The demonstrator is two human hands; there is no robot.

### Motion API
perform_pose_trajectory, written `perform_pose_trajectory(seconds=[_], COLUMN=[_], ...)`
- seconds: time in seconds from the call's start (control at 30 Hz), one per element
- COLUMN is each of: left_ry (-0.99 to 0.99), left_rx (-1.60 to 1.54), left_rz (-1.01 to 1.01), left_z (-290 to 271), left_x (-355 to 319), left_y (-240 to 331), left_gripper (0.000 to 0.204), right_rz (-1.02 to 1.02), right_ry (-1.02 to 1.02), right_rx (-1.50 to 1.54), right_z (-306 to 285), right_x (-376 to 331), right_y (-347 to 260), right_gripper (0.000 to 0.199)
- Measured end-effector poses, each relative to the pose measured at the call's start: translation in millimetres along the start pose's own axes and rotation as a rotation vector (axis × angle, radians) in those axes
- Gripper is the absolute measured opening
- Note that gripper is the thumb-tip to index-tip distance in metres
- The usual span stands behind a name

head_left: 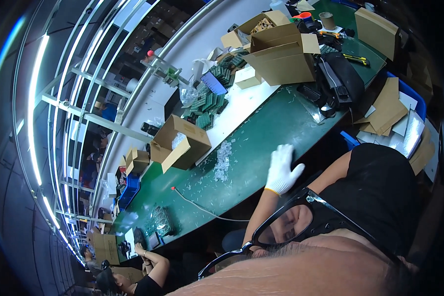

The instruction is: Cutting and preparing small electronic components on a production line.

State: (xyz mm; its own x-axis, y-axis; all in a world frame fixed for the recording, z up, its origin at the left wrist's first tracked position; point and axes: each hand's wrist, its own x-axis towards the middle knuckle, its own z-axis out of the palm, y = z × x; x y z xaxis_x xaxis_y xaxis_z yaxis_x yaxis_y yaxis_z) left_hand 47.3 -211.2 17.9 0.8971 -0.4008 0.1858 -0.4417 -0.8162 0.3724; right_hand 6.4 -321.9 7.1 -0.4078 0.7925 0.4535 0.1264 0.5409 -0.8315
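Note:
My left hand [282, 170] wears a white knit glove with a yellow cuff edge. Its fingers are stretched out and its thumb stands apart, over the near edge of the green-topped workbench [261, 133]; nothing is in it. From a black sleeve, my bare right forearm [331, 176] slants down to the left. Behind the lens of the dark-framed glasses [325, 204], my right hand [288, 222] shows only in part, and its grip is unclear. Closest on the bench to the glove lies a patch of small clear plastic pieces [223, 162].
Beyond are an open carton [182, 143], a larger carton [281, 56] and heaped green circuit boards [204, 101]. A black bag [340, 79] and yellow cutter [356, 59] lie right, above a blue bin [419, 101] of cardboard. A red-tipped cable [197, 207] crosses leftward; another person [138, 271] sits lower left.

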Motion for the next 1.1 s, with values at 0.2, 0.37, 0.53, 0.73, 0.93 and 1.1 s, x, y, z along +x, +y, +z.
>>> perform_pose_trajectory(seconds=[0.2,0.37,0.53,0.73,0.93,1.1], left_ry=[-0.337,0.118,0.675,0.414,0.57,0.782], left_rx=[-1.18,-1.163,-1.111,-0.182,-0.246,-1.322], left_rz=[-0.059,-0.261,-0.36,-0.315,-0.592,-0.587], left_z=[-9.0,-73.1,-90.3,-90.2,-53.3,-70.0], left_x=[4.6,-51.2,-122.7,-113.1,-135.4,-185.7], left_y=[22.2,-20.2,-60.0,-8.1,-33.4,-64.4], left_gripper=[0.065,0.054,0.056,0.089,0.073,0.084], right_rz=[-0.035,0.238,0.231,0.179,0.519,0.349], right_ry=[-0.058,0.272,0.834,1.301,1.138,1.022], right_rx=[0.004,0.217,0.28,0.726,0.645,0.046], right_z=[-1.0,-7.9,-69.4,-106.5,-77.8,-147.6], right_x=[7.2,1.7,20.2,66.4,97.4,108.1], right_y=[-2.9,34.4,31.6,34.7,49.7,30.4], right_gripper=[0.036,0.032,0.023,0.015,0.025,0.076])
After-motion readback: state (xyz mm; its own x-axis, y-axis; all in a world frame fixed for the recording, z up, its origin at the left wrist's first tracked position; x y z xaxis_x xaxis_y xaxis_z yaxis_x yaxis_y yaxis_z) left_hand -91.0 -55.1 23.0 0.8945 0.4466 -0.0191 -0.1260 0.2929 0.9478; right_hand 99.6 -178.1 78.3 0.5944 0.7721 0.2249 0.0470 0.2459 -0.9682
